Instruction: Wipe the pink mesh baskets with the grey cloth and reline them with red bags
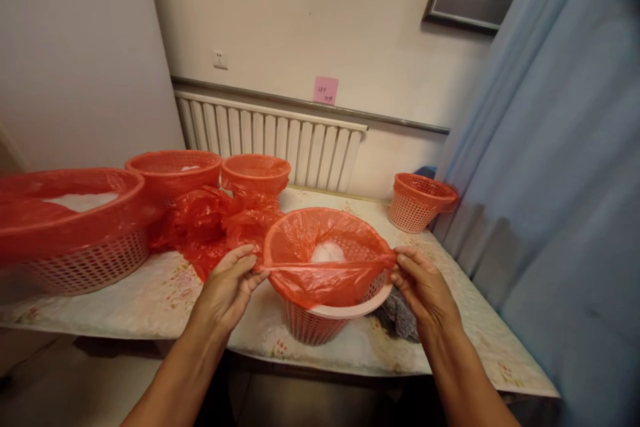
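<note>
A small pink lattice basket (320, 323) stands near the table's front edge, lined with a red plastic bag (320, 277). Something white (327, 252) lies inside the bag. My left hand (230, 283) pinches the bag's edge at the basket's left rim. My right hand (423, 287) pinches the same edge at the right rim. The edge is stretched taut between both hands, across the front of the basket mouth.
Three more bag-lined baskets stand at the left: a large one (75, 240), a middle one (173, 170), a small one (256, 173). Loose red bags (210, 227) lie between them. Another basket (420, 200) is at back right, grey cloth (397, 313) beside my right hand, blue curtain (560, 200) right.
</note>
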Tool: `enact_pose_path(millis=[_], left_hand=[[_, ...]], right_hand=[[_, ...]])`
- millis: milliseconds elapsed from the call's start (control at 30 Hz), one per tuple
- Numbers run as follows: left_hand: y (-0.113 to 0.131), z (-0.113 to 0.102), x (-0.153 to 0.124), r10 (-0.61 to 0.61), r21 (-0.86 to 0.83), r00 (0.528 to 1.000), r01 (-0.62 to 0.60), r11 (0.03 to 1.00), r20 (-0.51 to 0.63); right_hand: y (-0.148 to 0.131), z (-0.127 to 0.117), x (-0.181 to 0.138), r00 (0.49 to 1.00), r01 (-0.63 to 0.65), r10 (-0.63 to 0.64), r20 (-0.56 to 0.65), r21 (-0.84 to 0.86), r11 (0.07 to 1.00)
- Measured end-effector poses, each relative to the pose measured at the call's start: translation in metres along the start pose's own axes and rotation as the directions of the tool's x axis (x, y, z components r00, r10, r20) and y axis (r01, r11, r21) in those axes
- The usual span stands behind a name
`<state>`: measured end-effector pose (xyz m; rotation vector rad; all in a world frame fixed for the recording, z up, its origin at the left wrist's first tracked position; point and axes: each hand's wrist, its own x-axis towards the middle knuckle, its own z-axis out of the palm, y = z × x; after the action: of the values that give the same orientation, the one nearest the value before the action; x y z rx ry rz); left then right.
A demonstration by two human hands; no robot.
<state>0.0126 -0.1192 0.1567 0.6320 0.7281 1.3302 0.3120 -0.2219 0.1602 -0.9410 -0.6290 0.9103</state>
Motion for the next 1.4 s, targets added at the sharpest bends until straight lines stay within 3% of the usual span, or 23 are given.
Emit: enact_pose_path(millis=[133, 267, 333, 400, 500, 667, 867, 1033, 1233, 1400], left_hand=[[-0.002, -0.004, 0.018, 0.054, 0.056, 0.998, -0.055, 0.997, 0.030], [-0.012, -0.019, 0.037, -0.069, 0.080, 0.997, 0.068, 0.994, 0.015], [-0.017, -0.025, 0.046, -0.166, 0.087, 0.986, 0.163, 0.983, 0.031], [-0.018, -0.027, 0.053, -0.250, 0.081, 0.965, 0.244, 0.966, 0.078], [-0.017, -0.023, 0.064, -0.298, 0.053, 0.943, 0.293, 0.955, 0.149], [-0.016, -0.011, 0.076, -0.300, 0.025, 0.931, 0.301, 0.953, 0.211], [-0.017, -0.008, 0.080, -0.255, 0.030, 0.940, 0.255, 0.966, 0.228], [-0.013, -0.003, 0.086, -0.169, 0.073, 0.973, 0.160, 0.984, 0.159], [-0.002, 0.008, 0.090, -0.076, 0.185, 0.997, 0.073, 0.980, 0.011], [0.006, 0.013, 0.096, -0.034, 0.242, 0.999, 0.028, 0.970, 0.018]], right_hand=[[0.001, -0.018, 0.025, 0.991, 0.106, -0.114, -0.074, -0.104, 0.989], [0.014, -0.043, 0.043, 0.971, 0.087, -0.144, -0.191, -0.278, 0.957], [0.021, -0.052, 0.046, 0.987, -0.001, -0.047, -0.152, -0.301, 0.954], [0.026, -0.056, 0.049, 0.998, -0.059, 0.052, -0.034, -0.268, 0.962], [0.030, -0.055, 0.056, 0.991, -0.035, 0.064, 0.116, -0.238, 0.971], [0.039, -0.052, 0.078, 0.997, 0.072, -0.068, 0.025, -0.300, 0.951], [0.039, -0.049, 0.097, 0.995, 0.080, -0.093, -0.033, -0.287, 0.954], [0.031, -0.042, 0.114, 0.997, 0.041, -0.057, -0.055, -0.254, 0.966], [0.037, -0.035, 0.118, 0.992, -0.112, 0.125, 0.015, -0.348, 0.931], [0.037, -0.036, 0.108, 0.975, -0.131, 0.193, 0.114, -0.409, 0.903]])
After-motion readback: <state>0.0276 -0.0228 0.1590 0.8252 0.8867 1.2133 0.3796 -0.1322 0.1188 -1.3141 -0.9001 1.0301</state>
